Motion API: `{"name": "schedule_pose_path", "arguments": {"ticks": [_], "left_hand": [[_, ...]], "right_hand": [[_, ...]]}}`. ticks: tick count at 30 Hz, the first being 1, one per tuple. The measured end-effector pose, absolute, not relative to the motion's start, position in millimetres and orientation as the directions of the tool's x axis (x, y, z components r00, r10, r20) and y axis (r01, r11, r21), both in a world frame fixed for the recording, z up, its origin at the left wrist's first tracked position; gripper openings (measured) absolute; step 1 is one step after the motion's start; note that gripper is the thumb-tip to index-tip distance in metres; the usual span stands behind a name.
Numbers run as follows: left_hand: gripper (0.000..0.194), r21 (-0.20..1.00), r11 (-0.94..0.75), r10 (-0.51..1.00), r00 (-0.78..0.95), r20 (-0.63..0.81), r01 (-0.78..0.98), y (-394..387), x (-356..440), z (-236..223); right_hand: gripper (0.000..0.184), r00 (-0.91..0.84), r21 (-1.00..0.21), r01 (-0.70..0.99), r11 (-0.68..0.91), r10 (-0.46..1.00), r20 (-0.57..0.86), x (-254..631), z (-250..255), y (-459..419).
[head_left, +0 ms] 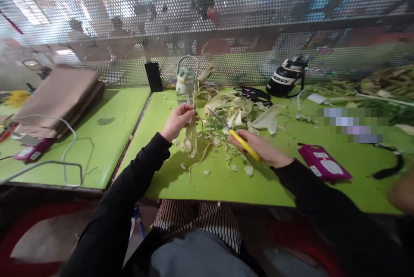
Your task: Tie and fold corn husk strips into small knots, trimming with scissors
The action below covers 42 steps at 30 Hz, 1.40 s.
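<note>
**Hands Working Over Pale Scraps**

Near the center of the frame, the left hand (179,122) is pinching a pale strip (191,137), which is hanging above the green table (258,191). To its right, the right hand (263,147) is holding a yellow-handled tool (245,144), its thin tip pointing up-left. Scraps (239,111) are lying between and behind the hands. A black bottle (283,81) is standing upper right; brown sheets (60,96) are lying stacked upper left.

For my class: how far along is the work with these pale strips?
Apparently done: small scraps lie loose on the table. In hand: the left hand holds pale strips; the right hand grips a yellow-handled tool. Possibly left: larger pale pieces heaped beyond; how many are finished, I cannot tell.
</note>
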<state>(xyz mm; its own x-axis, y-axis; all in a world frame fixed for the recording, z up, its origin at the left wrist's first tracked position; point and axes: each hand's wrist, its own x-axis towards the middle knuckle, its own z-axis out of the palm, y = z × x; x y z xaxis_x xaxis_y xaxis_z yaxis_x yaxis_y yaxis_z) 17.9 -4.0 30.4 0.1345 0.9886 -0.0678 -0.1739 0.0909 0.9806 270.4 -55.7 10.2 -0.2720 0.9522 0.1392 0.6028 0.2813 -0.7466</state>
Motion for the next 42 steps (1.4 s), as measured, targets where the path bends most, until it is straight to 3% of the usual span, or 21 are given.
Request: {"name": "schedule_pose_path", "arguments": {"ticks": [3, 5, 12, 25, 42], "left_hand": [[0.01, 0.957, 0.115, 0.987, 0.138, -0.08, -0.265, -0.8, 17.5, 24.8], [0.007, 0.948, 0.105, 0.99, 0.126, -0.07, -0.3, 0.7, 16.2, 20.5], [0.018, 0.932, -0.003, 0.973, 0.215, 0.086, -0.361, 2.2, 12.2, 9.1], [0.015, 0.968, -0.107, 0.962, 0.221, 0.158, -0.229, 1.5, 11.1, 11.0], [0.021, 0.982, -0.184, 0.941, 0.279, 0.19, -0.045, 2.4, -0.5, 7.1]], "right_hand": [[0.05, -0.314, -0.766, 0.616, 0.186, 0.949, -0.021, 245.4, 1.5, -48.8], [0.048, -0.277, -0.724, 0.67, 0.162, 0.96, -0.042, 236.1, -1.6, -43.1], [0.046, -0.192, -0.532, 0.82, 0.211, 0.977, 0.092, 239.5, -6.2, -34.8], [0.055, -0.24, -0.406, 0.86, 0.308, 0.948, 0.211, 247.0, -14.6, -33.1], [0.05, -0.333, -0.222, 0.871, 0.438, 0.86, 0.387, 258.5, -19.8, -34.9]]}}
